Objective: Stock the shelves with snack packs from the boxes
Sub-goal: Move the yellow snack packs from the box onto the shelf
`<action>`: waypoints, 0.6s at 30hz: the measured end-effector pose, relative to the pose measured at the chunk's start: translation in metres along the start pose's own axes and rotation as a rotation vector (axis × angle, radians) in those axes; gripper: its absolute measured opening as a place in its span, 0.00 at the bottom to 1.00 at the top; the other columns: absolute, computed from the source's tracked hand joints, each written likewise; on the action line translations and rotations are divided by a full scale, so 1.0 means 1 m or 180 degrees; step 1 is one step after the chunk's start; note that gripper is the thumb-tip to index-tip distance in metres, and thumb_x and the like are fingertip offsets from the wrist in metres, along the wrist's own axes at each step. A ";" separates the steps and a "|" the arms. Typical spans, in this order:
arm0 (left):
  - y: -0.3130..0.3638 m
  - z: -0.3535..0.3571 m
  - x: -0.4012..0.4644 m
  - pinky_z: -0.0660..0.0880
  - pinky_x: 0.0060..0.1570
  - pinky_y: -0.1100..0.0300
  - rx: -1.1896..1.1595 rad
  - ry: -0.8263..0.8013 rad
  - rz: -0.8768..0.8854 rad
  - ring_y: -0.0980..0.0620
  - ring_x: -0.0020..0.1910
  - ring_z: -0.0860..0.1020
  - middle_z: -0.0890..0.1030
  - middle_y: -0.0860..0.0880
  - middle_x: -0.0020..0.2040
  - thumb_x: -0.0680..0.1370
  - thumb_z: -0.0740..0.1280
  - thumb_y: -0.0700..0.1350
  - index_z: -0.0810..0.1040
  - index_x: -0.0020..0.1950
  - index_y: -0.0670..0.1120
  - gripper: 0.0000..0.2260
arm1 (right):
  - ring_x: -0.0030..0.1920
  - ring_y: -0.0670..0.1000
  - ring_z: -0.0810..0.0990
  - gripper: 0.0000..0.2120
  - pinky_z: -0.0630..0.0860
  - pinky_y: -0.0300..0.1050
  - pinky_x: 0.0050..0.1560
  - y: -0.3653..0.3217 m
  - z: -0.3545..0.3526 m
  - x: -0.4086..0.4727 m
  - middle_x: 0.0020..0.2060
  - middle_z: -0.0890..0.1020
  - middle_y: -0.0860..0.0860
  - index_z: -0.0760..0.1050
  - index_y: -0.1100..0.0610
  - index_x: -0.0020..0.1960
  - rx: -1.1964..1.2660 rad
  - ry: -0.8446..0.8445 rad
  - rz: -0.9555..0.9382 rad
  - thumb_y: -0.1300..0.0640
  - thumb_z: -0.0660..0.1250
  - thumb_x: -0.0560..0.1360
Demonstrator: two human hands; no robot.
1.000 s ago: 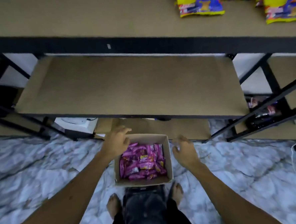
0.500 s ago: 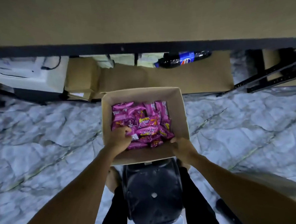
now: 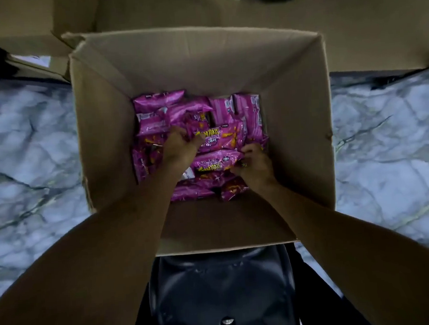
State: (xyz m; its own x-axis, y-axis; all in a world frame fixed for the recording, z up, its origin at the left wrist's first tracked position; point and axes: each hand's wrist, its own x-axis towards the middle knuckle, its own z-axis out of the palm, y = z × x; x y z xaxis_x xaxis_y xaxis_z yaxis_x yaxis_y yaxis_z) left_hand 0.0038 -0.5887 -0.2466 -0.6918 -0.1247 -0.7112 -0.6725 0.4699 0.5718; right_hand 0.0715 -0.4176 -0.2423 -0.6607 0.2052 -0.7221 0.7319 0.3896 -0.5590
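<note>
Head view: both hands down inside an open cardboard box on a marbled floor
Snack packs: pink packs piled on the box bottom
Left hand: fingers curled around the edge of one pack
Right hand: fingers curled, pinching the end of a nearer pack
</note>
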 end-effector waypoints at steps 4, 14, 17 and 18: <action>-0.012 0.024 0.042 0.71 0.63 0.52 0.0015 -0.0133 -0.0335 0.42 0.65 0.73 0.75 0.44 0.67 0.69 0.77 0.55 0.69 0.70 0.41 0.35 | 0.48 0.46 0.78 0.23 0.76 0.39 0.50 0.025 0.019 0.039 0.45 0.78 0.43 0.70 0.54 0.54 0.0274 0.0117 -0.0125 0.65 0.79 0.65; -0.104 0.005 0.026 0.79 0.54 0.48 -0.1020 0.0187 -0.0605 0.48 0.50 0.83 0.84 0.49 0.50 0.67 0.79 0.41 0.80 0.55 0.47 0.18 | 0.48 0.53 0.84 0.09 0.80 0.51 0.54 0.086 0.043 0.031 0.47 0.85 0.56 0.79 0.63 0.55 0.0904 -0.0023 0.0487 0.60 0.68 0.77; -0.101 -0.012 0.003 0.79 0.51 0.52 -0.1114 0.0159 -0.0558 0.50 0.46 0.83 0.84 0.49 0.46 0.68 0.77 0.37 0.81 0.50 0.47 0.13 | 0.34 0.42 0.83 0.03 0.79 0.37 0.34 0.078 0.033 0.013 0.40 0.82 0.52 0.76 0.59 0.50 0.1068 -0.0024 0.0684 0.65 0.65 0.79; -0.098 -0.016 -0.007 0.79 0.47 0.56 -0.1100 0.0174 -0.0538 0.52 0.43 0.82 0.84 0.50 0.44 0.68 0.77 0.36 0.81 0.49 0.47 0.13 | 0.32 0.41 0.82 0.05 0.77 0.36 0.31 0.076 0.029 0.006 0.37 0.82 0.50 0.75 0.55 0.46 0.0996 0.0127 0.0692 0.64 0.65 0.79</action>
State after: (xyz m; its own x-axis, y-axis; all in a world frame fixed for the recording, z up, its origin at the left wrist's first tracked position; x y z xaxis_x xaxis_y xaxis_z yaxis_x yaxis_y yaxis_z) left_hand 0.0703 -0.6479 -0.2916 -0.5703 -0.2259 -0.7898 -0.8208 0.1177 0.5590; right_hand 0.1278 -0.4131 -0.3011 -0.4859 0.2901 -0.8245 0.8671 0.0415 -0.4964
